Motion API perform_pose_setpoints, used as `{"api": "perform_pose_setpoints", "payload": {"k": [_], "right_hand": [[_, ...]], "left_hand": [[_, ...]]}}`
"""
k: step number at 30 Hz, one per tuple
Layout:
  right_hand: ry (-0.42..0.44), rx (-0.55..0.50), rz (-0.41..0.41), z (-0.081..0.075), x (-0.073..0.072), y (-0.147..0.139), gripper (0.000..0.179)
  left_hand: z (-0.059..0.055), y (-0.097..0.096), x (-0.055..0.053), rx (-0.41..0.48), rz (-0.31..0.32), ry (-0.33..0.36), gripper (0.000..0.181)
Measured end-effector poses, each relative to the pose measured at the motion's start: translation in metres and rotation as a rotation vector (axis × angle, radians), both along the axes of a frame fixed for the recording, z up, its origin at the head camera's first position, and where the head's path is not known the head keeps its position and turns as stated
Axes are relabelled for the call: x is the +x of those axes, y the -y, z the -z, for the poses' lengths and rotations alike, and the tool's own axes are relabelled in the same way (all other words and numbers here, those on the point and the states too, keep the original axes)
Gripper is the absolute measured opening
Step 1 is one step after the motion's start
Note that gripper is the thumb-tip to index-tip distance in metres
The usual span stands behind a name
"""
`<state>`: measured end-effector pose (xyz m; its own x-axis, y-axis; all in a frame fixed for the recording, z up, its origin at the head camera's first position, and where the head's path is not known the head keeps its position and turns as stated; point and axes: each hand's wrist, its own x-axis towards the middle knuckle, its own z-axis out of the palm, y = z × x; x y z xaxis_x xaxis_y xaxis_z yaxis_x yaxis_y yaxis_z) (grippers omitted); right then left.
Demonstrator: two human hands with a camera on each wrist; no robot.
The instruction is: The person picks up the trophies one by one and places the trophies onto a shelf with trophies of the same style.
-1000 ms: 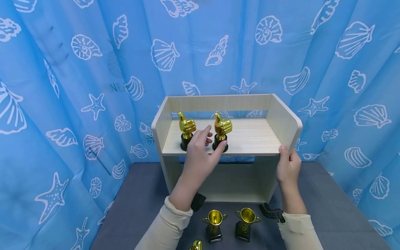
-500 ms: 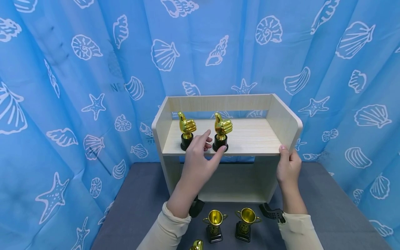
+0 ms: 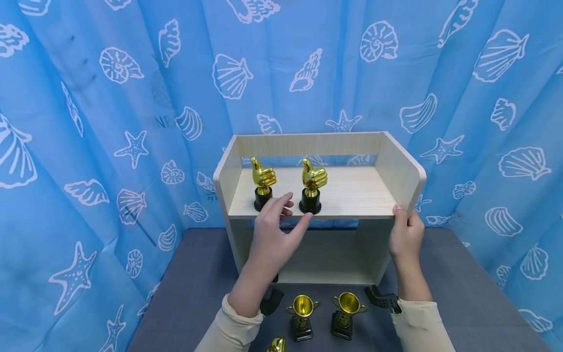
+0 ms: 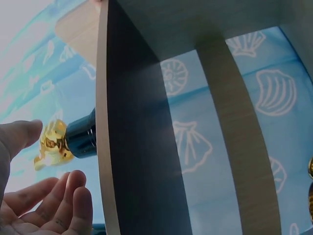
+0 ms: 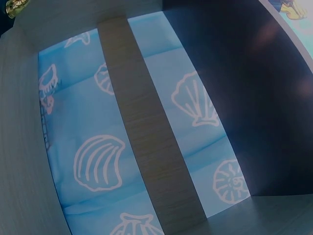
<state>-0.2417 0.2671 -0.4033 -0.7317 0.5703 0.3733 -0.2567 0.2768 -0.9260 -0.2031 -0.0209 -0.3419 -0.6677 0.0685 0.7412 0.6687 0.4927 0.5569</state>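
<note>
Two gold thumbs-up trophies on black bases stand upright on the top board of a pale wooden shelf (image 3: 352,195): a left trophy (image 3: 264,183) and a right trophy (image 3: 313,186). My left hand (image 3: 274,234) is just in front of them, fingers spread and relaxed, thumb tip by the right trophy's base, holding nothing. In the left wrist view, a gap separates its fingers (image 4: 73,196) from the trophy (image 4: 54,142). My right hand (image 3: 405,237) grips the shelf's right front corner, thumb on the top board's edge. The right wrist view shows the lower compartment but not that hand.
Two gold cup trophies stand on the grey tabletop before the shelf, a left cup (image 3: 302,318) and a right cup (image 3: 347,315). Part of another gold trophy (image 3: 277,344) shows at the bottom edge. A blue shell-print curtain (image 3: 281,63) hangs behind.
My left hand has drawn back from the right trophy, down and slightly left, toward me. Both thumbs-up trophies stay where they were. My right hand keeps its grip on the shelf.
</note>
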Motion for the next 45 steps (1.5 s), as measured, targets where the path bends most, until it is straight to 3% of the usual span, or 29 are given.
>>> {"api": "perform_pose_setpoints", "payload": {"k": [24, 35, 45], "right_hand": [[-0.007, 0.005, 0.015, 0.001, -0.003, -0.001, 0.049], [0.019, -0.025, -0.011, 0.003, -0.002, 0.000, 0.051], [-0.001, -0.013, 0.022, 0.002, -0.003, 0.000, 0.049]], "left_hand": [[0.019, 0.021, 0.019, 0.010, 0.060, 0.117, 0.053], [0.038, 0.032, 0.029, -0.045, 0.061, 0.147, 0.047], [0.047, 0.041, 0.035, -0.078, 0.078, 0.249, 0.042]]}}
